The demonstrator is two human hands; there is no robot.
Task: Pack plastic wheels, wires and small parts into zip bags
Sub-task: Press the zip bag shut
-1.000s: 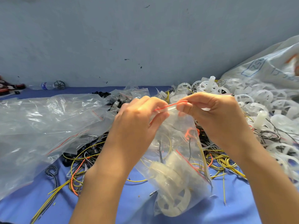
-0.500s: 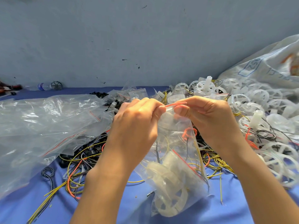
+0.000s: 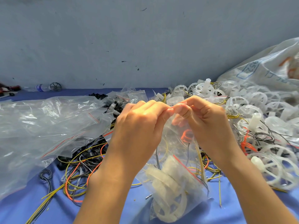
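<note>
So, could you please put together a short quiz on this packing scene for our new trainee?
1. True or false: the left hand and the right hand both pinch the top edge of the zip bag.
2. What sits at the bottom of that bag? A) white plastic wheels B) a water bottle C) scissors
3. On which side of the person does the loose heap of wheels lie?
Key: 1 true; 2 A; 3 the right.
</note>
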